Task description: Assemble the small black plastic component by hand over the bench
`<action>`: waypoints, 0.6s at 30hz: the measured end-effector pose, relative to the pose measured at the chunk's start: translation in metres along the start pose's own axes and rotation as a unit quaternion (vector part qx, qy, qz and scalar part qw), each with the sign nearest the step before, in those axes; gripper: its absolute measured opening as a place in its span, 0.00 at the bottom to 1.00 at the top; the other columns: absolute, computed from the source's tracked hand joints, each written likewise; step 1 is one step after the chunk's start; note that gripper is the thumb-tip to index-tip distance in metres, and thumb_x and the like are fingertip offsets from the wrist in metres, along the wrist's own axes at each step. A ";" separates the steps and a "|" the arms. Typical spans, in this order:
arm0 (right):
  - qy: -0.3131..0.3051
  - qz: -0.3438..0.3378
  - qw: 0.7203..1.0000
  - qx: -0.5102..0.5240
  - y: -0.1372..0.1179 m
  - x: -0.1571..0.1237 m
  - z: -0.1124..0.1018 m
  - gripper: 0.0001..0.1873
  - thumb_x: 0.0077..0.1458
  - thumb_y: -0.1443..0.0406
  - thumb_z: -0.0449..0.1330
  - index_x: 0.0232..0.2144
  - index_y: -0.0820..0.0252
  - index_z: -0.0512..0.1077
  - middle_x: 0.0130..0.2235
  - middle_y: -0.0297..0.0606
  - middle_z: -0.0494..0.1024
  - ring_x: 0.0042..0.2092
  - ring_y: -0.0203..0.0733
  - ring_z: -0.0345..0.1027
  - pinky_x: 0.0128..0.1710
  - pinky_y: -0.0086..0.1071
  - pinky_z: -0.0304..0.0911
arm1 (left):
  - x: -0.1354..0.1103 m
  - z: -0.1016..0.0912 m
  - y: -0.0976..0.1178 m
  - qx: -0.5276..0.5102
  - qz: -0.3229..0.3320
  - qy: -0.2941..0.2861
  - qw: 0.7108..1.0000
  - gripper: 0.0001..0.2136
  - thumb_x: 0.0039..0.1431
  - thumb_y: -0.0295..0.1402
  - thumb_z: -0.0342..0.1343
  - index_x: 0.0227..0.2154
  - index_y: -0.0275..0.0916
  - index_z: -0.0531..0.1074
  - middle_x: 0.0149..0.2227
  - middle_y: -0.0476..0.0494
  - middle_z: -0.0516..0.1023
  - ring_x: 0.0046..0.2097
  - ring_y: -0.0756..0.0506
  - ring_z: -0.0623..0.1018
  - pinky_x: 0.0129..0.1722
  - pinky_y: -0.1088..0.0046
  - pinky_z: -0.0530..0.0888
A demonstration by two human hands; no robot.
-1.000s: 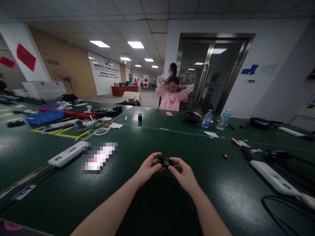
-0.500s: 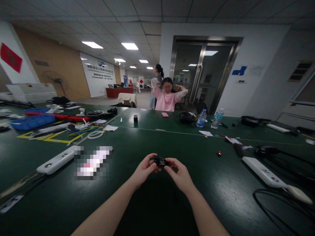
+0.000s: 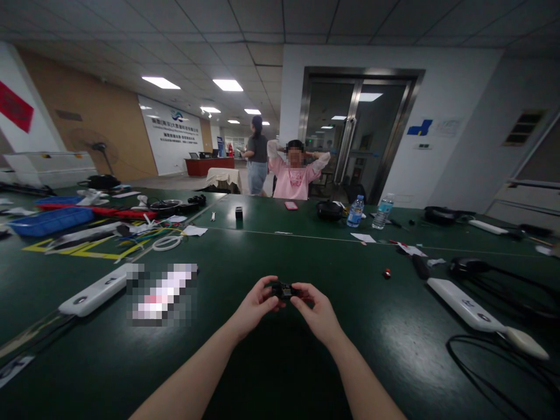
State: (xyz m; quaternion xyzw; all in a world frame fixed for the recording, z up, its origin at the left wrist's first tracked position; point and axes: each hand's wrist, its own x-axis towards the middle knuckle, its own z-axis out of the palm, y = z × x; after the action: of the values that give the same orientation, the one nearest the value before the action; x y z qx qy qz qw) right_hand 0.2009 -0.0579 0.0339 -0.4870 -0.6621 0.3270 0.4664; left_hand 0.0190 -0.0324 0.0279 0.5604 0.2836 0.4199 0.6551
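At the far left of the green counter there is a blue tray, and nearer to the person lies a white long device. Just beside this device is a bright flat item, whose surface is hidden by blur. Farther back stands a small black box.

In the middle, the left hand has its grip clamped on the left end of a small black object, thumb in front and fingers behind. This object is between both hands, above the near part of the counter; its fine details are too small to tell. The right hand pinches the right end in the same way.

Compared with one second ago, the hands keep almost the same pose around the object, while the surroundings have slid to the left in the view, probably because the head has turned. A standing person has come out from behind the seated person in pink. In my judgement, these changes do not touch the handling: the object stays held from two sides, at the same stage.

To the right lie a small red item and a second white device, well apart from the hands.
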 end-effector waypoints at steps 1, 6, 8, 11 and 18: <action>0.000 -0.001 1.000 0.000 0.000 0.000 0.000 0.14 0.50 0.64 0.56 0.41 0.55 0.69 0.40 0.36 0.73 0.42 0.41 0.67 0.43 0.38 0.61 | 0.000 0.000 0.000 0.001 0.000 0.002 1.000 0.21 0.52 0.31 0.55 0.48 0.41 0.56 0.42 0.41 0.72 0.39 0.46 0.75 0.40 0.67 0.68; 0.002 -0.012 1.000 0.006 -0.001 0.001 0.002 0.13 0.49 0.64 0.57 0.39 0.56 0.69 0.39 0.37 0.74 0.40 0.41 0.68 0.42 0.38 0.62 | 0.002 -0.001 -0.004 -0.003 0.014 0.006 1.000 0.19 0.52 0.31 0.55 0.46 0.40 0.57 0.39 0.43 0.73 0.37 0.47 0.75 0.38 0.69 0.68; -0.010 -0.010 1.000 -0.005 -0.001 0.001 0.002 0.13 0.49 0.65 0.56 0.40 0.55 0.69 0.39 0.37 0.74 0.40 0.42 0.68 0.42 0.38 0.62 | 0.002 -0.001 -0.005 -0.007 0.014 0.004 1.000 0.19 0.52 0.31 0.55 0.47 0.40 0.57 0.38 0.43 0.73 0.38 0.46 0.75 0.38 0.68 0.68; -0.013 -0.009 1.000 -0.020 -0.004 -0.001 0.001 0.14 0.49 0.65 0.56 0.41 0.54 0.69 0.42 0.37 0.73 0.43 0.42 0.67 0.42 0.37 0.62 | 0.002 -0.002 -0.006 -0.011 0.010 -0.002 1.000 0.20 0.53 0.31 0.54 0.47 0.40 0.56 0.38 0.43 0.73 0.38 0.46 0.75 0.40 0.67 0.68; -0.033 -0.009 0.999 -0.030 -0.009 -0.002 0.002 0.12 0.48 0.64 0.58 0.39 0.51 0.71 0.44 0.35 0.71 0.46 0.43 0.65 0.43 0.37 0.62 | 0.001 0.000 -0.006 -0.013 -0.002 -0.026 1.000 0.20 0.52 0.29 0.55 0.47 0.40 0.57 0.42 0.41 0.73 0.44 0.44 0.73 0.46 0.63 0.67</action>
State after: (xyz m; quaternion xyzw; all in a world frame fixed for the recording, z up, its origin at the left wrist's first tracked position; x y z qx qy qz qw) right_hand 0.1960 -0.0627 0.0408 -0.4839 -0.6911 0.3184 0.4322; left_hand 0.0209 -0.0320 0.0221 0.5622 0.2626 0.4071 0.6703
